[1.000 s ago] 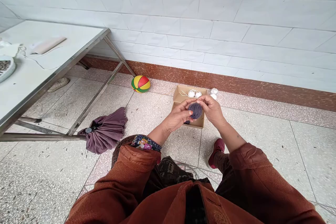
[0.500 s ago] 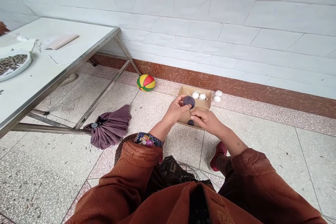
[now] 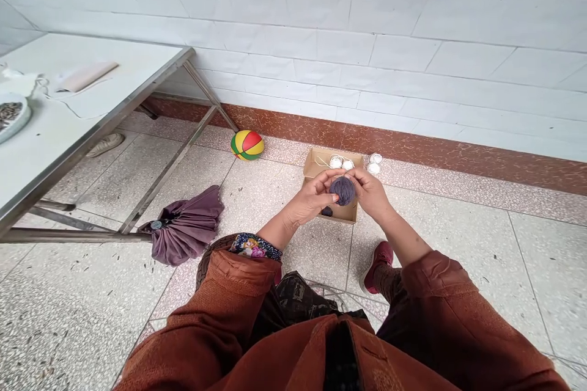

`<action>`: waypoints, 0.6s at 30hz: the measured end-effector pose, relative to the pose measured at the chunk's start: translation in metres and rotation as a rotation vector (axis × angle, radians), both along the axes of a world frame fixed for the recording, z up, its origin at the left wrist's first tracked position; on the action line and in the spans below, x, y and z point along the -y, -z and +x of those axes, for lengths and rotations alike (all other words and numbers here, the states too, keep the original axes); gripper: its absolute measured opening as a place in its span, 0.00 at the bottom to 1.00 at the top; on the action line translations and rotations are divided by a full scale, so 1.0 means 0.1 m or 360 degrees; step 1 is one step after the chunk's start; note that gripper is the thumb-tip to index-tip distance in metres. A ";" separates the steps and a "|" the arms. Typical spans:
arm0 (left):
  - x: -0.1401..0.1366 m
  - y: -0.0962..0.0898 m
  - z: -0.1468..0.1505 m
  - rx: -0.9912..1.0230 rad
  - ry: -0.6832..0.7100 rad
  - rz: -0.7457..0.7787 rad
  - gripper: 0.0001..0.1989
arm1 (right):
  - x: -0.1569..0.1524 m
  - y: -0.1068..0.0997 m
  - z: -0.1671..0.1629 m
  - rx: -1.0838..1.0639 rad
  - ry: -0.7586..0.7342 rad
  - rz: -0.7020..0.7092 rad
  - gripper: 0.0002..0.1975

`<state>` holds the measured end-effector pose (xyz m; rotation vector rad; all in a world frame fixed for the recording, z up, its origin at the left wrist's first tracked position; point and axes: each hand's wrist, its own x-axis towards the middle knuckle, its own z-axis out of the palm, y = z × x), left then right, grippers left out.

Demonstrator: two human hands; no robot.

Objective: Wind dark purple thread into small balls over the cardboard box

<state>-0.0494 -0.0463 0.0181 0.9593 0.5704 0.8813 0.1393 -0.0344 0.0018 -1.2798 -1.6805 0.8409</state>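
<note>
A purple-grey ball of yarn (image 3: 342,191) is gripped by my left hand (image 3: 312,200), its thumb on the near side and its fingers bent behind. At the ball's upper right, my right hand (image 3: 370,192) is closed, its fingertips pinched on the yarn against the ball. The strand itself is hidden there. Below both hands sits an open cardboard box (image 3: 352,212) on the floor. Inside it are white yarn balls (image 3: 336,161) with loose ends, and a small dark ball (image 3: 327,211) partly covered by my left hand.
More white balls (image 3: 375,164) lie right of the box. A colourful ball (image 3: 247,145) rests by the wall near the leg of a metal-framed table (image 3: 137,49). A folded purple umbrella (image 3: 188,226) lies on the floor at left. A dish (image 3: 22,119) stands on the table.
The yarn ball has come nearer and slightly right. My right hand has risen from below the ball, where it pinched a strand, to its upper right side. The view has shifted slightly right.
</note>
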 end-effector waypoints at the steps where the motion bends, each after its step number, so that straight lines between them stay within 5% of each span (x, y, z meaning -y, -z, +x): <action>1: -0.01 0.01 0.00 0.0027 -0.0030 -0.0035 0.28 | 0.01 0.02 -0.01 0.0038 -0.0033 -0.0030 0.11; 11: -0.13 0.10 -0.07 -0.0120 -0.0527 -0.0113 0.20 | 0.24 -0.20 -0.07 0.0145 -0.0627 0.0026 0.10; 18: -0.06 0.12 -0.08 -0.0409 -0.0294 0.0047 0.25 | 0.11 -0.30 0.02 -0.0143 -0.0197 0.0099 0.12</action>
